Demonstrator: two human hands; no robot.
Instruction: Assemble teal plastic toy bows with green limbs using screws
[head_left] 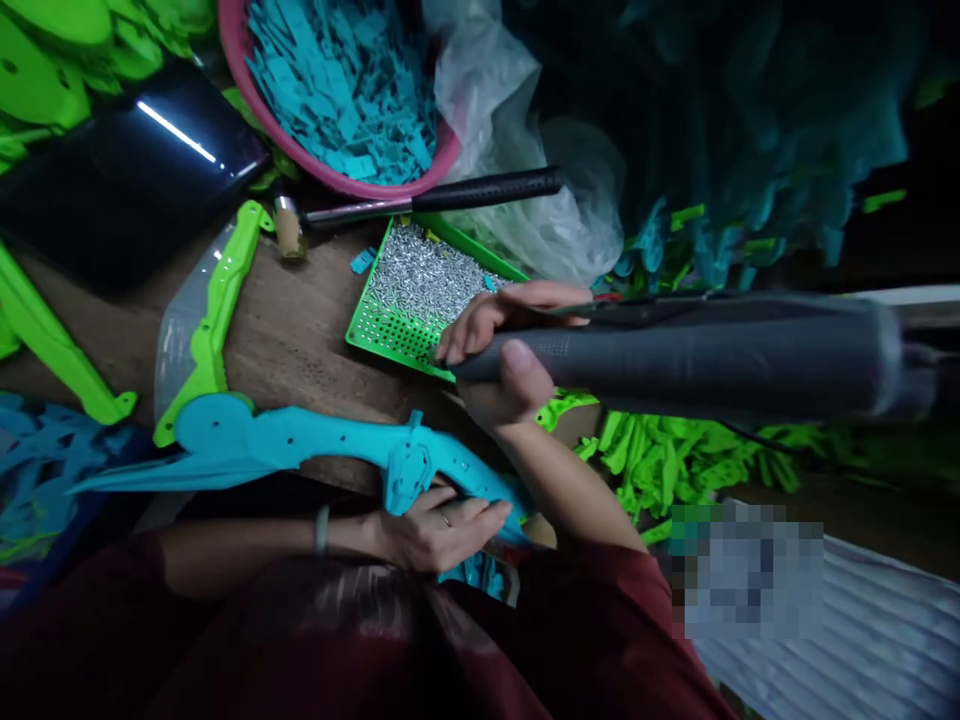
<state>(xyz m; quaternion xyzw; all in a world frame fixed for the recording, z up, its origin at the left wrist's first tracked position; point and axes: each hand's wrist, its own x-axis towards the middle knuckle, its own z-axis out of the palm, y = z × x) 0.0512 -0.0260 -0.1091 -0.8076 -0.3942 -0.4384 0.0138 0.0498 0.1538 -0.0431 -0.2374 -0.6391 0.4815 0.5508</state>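
My right hand (499, 345) is wrapped around a dark grey electric screwdriver (697, 355), a thick cylinder that points left. Its bit cannot be made out. The tool hovers over the right side of a green basket. Below it, my left hand (446, 528) grips the right end of a blue plastic toy part (330, 440), long and curved with small screw holes. The part lies across the table edge in front of my body, its pointed end to the left. The two hands are apart.
The green basket (375, 335) holds many small silver screws (427, 275). Behind it are a hammer (435, 195), a pink tub (330, 175) of blue pieces and a clear plastic bag (555, 210). Green parts (675, 460) heap at right. A dark glossy panel (142, 170) lies at left.
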